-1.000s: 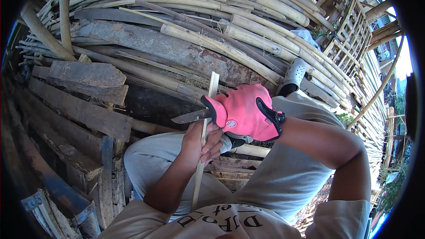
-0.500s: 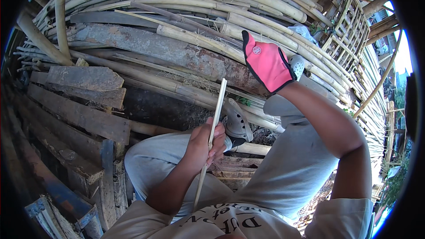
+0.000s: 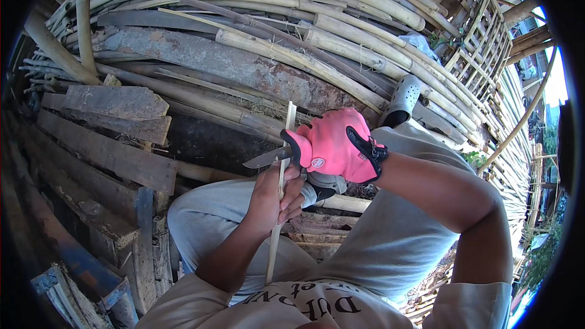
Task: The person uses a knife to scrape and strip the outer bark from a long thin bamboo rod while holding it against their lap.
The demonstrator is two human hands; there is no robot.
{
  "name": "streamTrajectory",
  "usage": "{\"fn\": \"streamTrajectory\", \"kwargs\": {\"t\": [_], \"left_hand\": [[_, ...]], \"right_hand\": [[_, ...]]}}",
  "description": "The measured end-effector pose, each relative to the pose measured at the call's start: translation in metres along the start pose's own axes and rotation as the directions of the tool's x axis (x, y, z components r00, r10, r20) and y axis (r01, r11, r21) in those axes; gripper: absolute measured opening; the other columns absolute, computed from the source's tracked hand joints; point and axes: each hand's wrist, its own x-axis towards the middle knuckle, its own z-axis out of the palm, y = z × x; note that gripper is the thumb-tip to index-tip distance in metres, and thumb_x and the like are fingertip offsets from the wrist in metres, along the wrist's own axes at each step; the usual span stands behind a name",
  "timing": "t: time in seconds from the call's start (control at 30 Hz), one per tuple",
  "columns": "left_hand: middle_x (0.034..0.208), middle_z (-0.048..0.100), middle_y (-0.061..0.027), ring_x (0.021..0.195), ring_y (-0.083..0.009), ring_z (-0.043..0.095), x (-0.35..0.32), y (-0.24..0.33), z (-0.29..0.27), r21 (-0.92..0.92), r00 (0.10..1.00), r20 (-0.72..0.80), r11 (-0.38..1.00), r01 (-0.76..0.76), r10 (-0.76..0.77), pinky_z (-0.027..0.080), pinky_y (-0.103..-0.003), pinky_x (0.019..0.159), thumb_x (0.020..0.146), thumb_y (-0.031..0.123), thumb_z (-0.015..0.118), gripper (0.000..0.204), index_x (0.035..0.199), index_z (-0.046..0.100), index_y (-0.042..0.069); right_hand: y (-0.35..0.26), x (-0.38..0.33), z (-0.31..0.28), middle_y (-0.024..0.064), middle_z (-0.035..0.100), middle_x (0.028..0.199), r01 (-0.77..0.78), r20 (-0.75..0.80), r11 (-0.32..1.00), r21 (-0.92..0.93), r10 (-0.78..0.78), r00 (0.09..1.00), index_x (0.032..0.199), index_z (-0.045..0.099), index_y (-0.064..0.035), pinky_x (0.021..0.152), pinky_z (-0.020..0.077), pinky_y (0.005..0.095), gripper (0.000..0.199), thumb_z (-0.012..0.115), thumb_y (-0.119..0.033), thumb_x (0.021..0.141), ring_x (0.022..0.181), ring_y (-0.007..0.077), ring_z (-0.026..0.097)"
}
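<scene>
My left hand [image 3: 275, 198], bare, grips a thin pale bamboo strip [image 3: 286, 128] held upright in front of me, its top end near the stacked poles. My right hand [image 3: 338, 146] wears a pink glove with a black cuff and is closed on a knife [image 3: 265, 158]. The dark blade points left and lies across the strip just above my left fingers. Both hands sit above my knees in grey trousers [image 3: 201, 219].
A big pile of long bamboo poles [image 3: 317, 42] fills the top and right. Rough grey planks [image 3: 103, 152] are stacked at the left. A grey perforated clog [image 3: 403, 100] rests by my right knee. A bamboo lattice frame [image 3: 481, 49] stands at the upper right.
My gloved right hand, raised high and away from the strip half a second ago, has come back down and set the knife blade against the strip again. My left hand stayed put.
</scene>
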Motion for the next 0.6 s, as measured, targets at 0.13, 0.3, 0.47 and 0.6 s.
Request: {"fn": "streamTrajectory", "kwargs": {"t": [0.13,0.3,0.47,0.6], "left_hand": [[0.048,0.033,0.0019,0.03,-0.0093,0.026,-0.002,-0.003,0.005,-0.007,1.0,-0.021,1.0,-0.003,0.003,0.022,-0.023,0.029,0.108,0.047,0.024,0.041,0.084,0.041,0.017],[0.047,0.034,-0.0002,0.03,-0.0105,0.027,-0.011,-0.007,0.02,0.202,0.998,0.067,0.979,0.002,-0.016,0.024,-0.025,0.03,0.108,0.047,0.025,0.044,0.082,0.041,0.015],[0.049,0.036,0.0004,0.033,-0.0101,0.03,0.01,0.009,-0.007,0.345,0.953,-0.225,0.931,-0.117,0.203,0.025,-0.026,0.032,0.109,0.042,0.026,0.042,0.084,0.043,0.012],[0.051,0.037,-0.0003,0.037,-0.009,0.032,0.008,-0.002,0.009,0.489,0.94,-0.194,0.858,-0.157,0.282,0.029,-0.026,0.035,0.11,0.036,0.031,0.041,0.082,0.046,0.01]], "right_hand": [[0.022,0.014,0.006,0.0119,0.065,0.063,-0.151,-0.275,0.98,0.126,0.181,0.944,0.071,0.072,-0.0135,0.065,0.0533,0.0458,0.057,0.038,-0.05,0.1,0.062,0.036,0.064],[0.108,0.027,-0.002,0.0203,0.06,0.059,-0.449,-0.585,0.893,0.031,0.381,0.716,0.065,0.066,-0.0046,0.055,0.0496,0.0464,0.055,0.044,-0.037,0.104,0.058,0.0403,0.061],[0.04,0.004,0.007,0.0155,0.061,0.066,-0.024,-0.397,0.989,-0.145,-0.036,0.917,0.13,0.054,-0.0032,0.046,0.0454,0.0404,0.039,0.053,-0.015,0.094,0.054,0.0333,0.061],[0.001,-0.02,0.021,0.0114,0.059,0.059,0.058,-0.302,0.994,-0.09,-0.083,0.95,0.11,0.065,-0.0064,0.043,0.0441,0.0393,0.025,0.058,-0.019,0.089,0.053,0.0308,0.061]]}}
